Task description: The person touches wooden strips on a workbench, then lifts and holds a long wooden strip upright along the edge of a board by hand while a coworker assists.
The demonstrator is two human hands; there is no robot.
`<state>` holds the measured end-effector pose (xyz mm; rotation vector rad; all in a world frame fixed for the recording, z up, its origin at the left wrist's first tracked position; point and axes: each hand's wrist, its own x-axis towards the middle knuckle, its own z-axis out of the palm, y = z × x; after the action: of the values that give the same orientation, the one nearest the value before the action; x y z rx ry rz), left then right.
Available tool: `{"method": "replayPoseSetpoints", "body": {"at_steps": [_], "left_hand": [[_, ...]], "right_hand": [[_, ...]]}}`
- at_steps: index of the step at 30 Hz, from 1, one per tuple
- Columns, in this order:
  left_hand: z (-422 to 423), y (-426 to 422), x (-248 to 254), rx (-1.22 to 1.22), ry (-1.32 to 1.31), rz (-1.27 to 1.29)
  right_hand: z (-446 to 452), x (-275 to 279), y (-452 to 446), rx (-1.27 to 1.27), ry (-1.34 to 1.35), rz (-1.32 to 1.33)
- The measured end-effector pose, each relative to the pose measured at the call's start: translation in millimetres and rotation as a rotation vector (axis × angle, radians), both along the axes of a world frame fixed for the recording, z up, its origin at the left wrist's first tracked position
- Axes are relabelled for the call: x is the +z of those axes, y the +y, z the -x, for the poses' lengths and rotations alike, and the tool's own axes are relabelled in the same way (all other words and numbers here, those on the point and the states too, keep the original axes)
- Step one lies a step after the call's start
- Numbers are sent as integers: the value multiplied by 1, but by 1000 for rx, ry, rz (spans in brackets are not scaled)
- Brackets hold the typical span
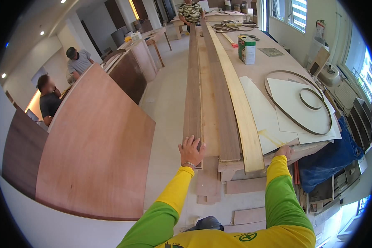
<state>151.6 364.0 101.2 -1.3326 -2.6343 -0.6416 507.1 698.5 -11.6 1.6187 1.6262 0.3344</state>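
Note:
My left hand (191, 151) lies on the near end of a long brown wood-grain plank (192, 91), fingers stretched over its surface. A dark patch shows beside the thumb; I cannot make out what it is. My right hand (285, 152) is closed over the front edge of the worktable (273, 62), its fingers partly hidden. Between my hands run a second brown wood-grain strip (227, 124) and a pale yellow wood strip (246, 124), both reaching to the far end. The pale strip juts past the table's front edge.
White sheets (287, 103), coiled edge banding (268, 89) and a green-white can (246, 49) occupy the table's right side. A large reddish plywood panel (99, 153) stands left. A person in camouflage (191, 12) is at the planks' far end; two others (49, 101) (78, 62) are left.

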Motion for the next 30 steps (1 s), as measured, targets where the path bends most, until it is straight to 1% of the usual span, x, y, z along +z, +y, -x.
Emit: {"method": "replayPoseSetpoints", "body": {"at_steps": [17, 19, 20, 22, 23, 24, 25, 26, 27, 28, 29, 30], "left_hand": [[4, -1, -1, -4, 6, -10], [15, -5, -10, -74, -50, -268], [17, -8, -11, -79, -61, -240], [15, -22, -19, 77, -237, -528], [10, -35, -22, 75, -251, -498], [5, -45, -20, 127, -294, -578], [-3, -58, -19, 183, -338, -653], [-13, -71, -18, 184, -350, -625], [-24, -84, -16, 185, -391, -602], [-32, -96, -17, 184, -430, -584], [-37, -106, -21, 183, -435, -570], [-42, -116, -25, 189, -426, -506]], "right_hand": [[4, 6, -5, 14, 5, -18], [5, 8, -4, 19, 10, -41], [6, 5, -7, 25, -2, -55], [6, -3, -8, 50, -33, -123], [3, -10, 0, 29, -26, -152], [2, -6, 3, 50, -11, -105], [6, -4, -3, 80, -73, -57], [2, -14, -1, 85, -76, -130], [7, 5, -10, 92, -16, -73], [12, 16, -14, 109, 2, -72], [11, 18, -16, 101, 9, -78], [11, 19, -17, 96, 16, -80]]}}
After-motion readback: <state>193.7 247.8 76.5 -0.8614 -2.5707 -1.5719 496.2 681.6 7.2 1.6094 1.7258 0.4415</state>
